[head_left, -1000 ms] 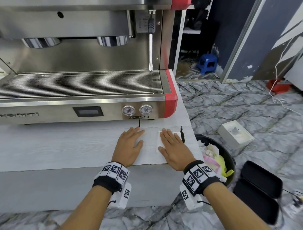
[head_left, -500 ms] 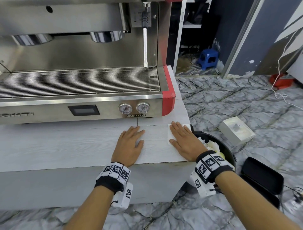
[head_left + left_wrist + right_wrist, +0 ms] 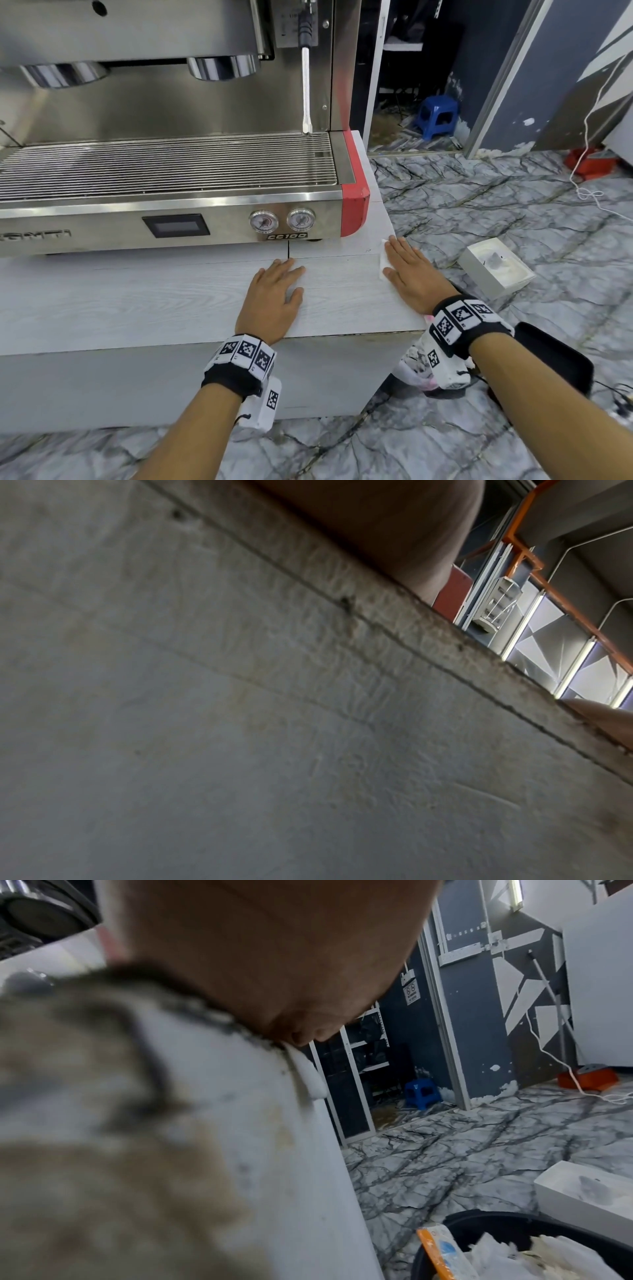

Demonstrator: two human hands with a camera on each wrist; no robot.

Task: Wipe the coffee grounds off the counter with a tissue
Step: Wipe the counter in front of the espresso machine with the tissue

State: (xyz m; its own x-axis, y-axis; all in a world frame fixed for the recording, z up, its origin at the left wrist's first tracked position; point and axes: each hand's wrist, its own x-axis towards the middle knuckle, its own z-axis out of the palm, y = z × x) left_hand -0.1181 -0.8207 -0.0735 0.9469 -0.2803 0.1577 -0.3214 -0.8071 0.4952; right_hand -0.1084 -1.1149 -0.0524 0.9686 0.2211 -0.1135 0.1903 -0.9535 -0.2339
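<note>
The tissue (image 3: pixel 384 260) is pressed flat on the counter (image 3: pixel 137 301) at its right edge by the right hand (image 3: pixel 412 274), fingers straight and together. The left hand (image 3: pixel 274 296) is laid flat on the counter, fingers straight.

Grey-veined marble floor (image 3: pixel 479 205), dark blue wall (image 3: pixel 513 68), small blue stool (image 3: pixel 436 116).

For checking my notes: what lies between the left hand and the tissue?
Only bare counter, seen in the head view, between left hand and tissue.
</note>
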